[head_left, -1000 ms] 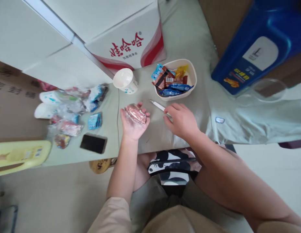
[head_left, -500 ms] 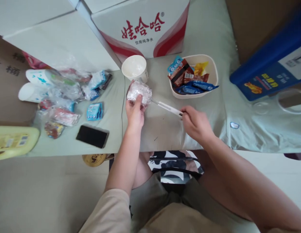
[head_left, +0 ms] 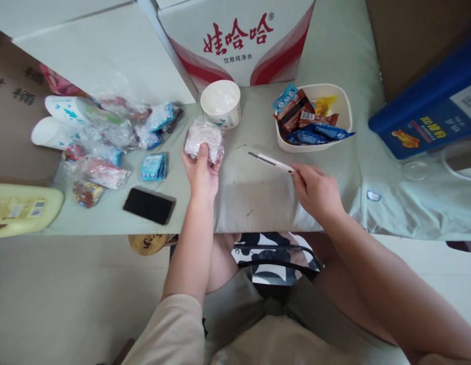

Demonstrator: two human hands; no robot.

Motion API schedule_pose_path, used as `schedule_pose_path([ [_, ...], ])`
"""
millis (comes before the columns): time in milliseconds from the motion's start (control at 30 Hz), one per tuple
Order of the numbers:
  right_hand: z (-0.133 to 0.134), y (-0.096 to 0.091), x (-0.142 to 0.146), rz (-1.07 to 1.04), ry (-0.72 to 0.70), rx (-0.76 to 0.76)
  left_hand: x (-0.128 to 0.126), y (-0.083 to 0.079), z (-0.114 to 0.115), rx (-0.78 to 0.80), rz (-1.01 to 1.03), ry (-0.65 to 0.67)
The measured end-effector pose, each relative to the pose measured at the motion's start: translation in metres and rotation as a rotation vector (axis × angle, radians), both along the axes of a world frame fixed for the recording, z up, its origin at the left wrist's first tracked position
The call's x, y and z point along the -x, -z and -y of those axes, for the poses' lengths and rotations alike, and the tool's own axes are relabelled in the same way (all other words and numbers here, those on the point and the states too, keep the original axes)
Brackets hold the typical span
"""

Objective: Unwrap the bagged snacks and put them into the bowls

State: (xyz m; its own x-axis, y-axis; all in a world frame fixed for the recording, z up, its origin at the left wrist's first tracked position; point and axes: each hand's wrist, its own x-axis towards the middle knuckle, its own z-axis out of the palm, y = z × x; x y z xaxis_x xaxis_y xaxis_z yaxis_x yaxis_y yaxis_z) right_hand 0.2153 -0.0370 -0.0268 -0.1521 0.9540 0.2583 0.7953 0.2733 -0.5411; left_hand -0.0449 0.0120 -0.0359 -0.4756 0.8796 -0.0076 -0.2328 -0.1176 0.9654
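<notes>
My left hand (head_left: 202, 170) grips a whitish bundle in clear plastic wrap (head_left: 205, 139), thumb on top, just in front of a white paper cup (head_left: 221, 104). My right hand (head_left: 317, 190) is closed round the end of a slim white utility knife (head_left: 271, 162). Its blade end points left toward the bundle, with a gap between them. Behind the knife stands a cream plastic tub (head_left: 347, 106) holding wrapped snacks in blue, brown and yellow packets. What lies under the plastic wrap cannot be made out.
A black phone (head_left: 149, 205) and a small blue packet (head_left: 153, 167) lie left of my left arm. Plastic-wrapped snacks (head_left: 106, 175) and paper cups (head_left: 55, 133) pile up farther left. A white carton (head_left: 239, 45) stands behind; a blue container (head_left: 421, 106) is at right.
The wrapped bundle in my left hand has moved left, away from the knife tip, which touched or overlapped it before. My right hand has shifted slightly right. The view has also shifted a little.
</notes>
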Motion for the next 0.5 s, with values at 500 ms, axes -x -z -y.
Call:
schedule_pose_path([
  [500,0.002,0.003,0.004,-0.048,-0.220,-0.006,-0.007,-0.003,0.029,0.168,-0.926,0.408],
])
